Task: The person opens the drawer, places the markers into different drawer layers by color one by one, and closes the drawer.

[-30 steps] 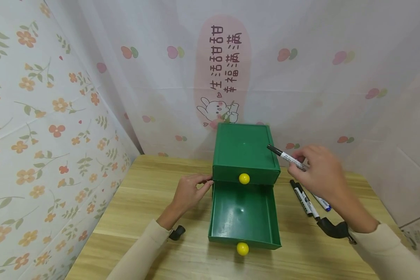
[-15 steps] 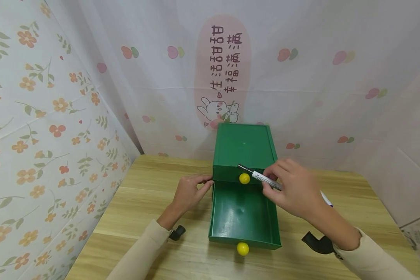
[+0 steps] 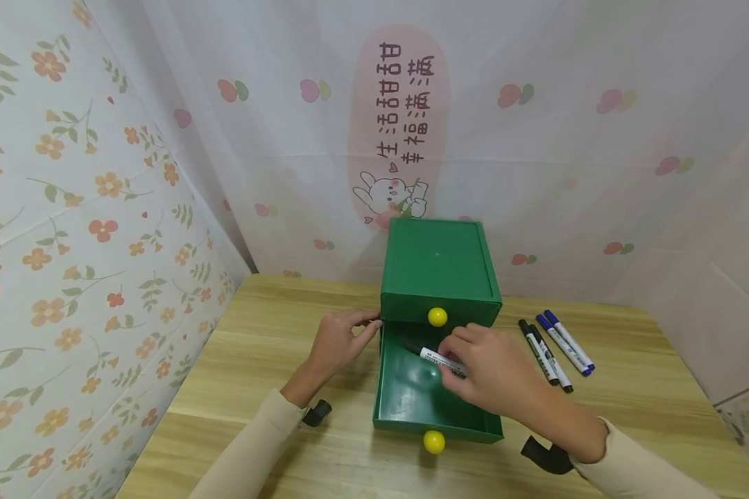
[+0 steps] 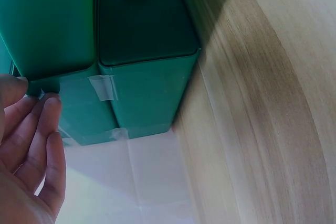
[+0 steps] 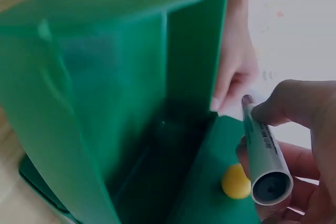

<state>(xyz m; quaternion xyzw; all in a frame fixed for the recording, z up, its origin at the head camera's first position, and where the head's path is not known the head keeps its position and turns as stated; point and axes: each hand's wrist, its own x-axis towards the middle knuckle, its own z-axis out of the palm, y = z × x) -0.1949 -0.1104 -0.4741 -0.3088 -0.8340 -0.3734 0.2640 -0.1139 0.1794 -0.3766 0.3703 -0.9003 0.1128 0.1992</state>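
Note:
A green drawer cabinet [image 3: 437, 260] stands on the table, its middle drawer [image 3: 406, 398] pulled out, with a yellow knob [image 3: 434, 442] at the front. My left hand [image 3: 340, 343] grips the cabinet's left front edge; in the left wrist view its thumb and fingertips meet around that edge beside the drawer. Over the open drawer, my right hand [image 3: 493, 367] pinches a whiteboard marker [image 3: 438, 360] between thumb and fingers. The marker's black cap end points left into the drawer; its white barrel end [image 5: 270, 182] faces the right wrist camera.
To the cabinet's right lie two black-capped markers [image 3: 546, 357] and two blue-capped markers [image 3: 566, 343]. Beneath the open drawer, a closed lower drawer [image 4: 147, 22] shows in the left wrist view. Clear tape [image 4: 103, 86] joins the units. A curtain [image 3: 287, 138] hangs behind.
My right hand has carried the marker left and down from the cabinet's right side to inside the open drawer's outline. The left hand stays at the cabinet edge.

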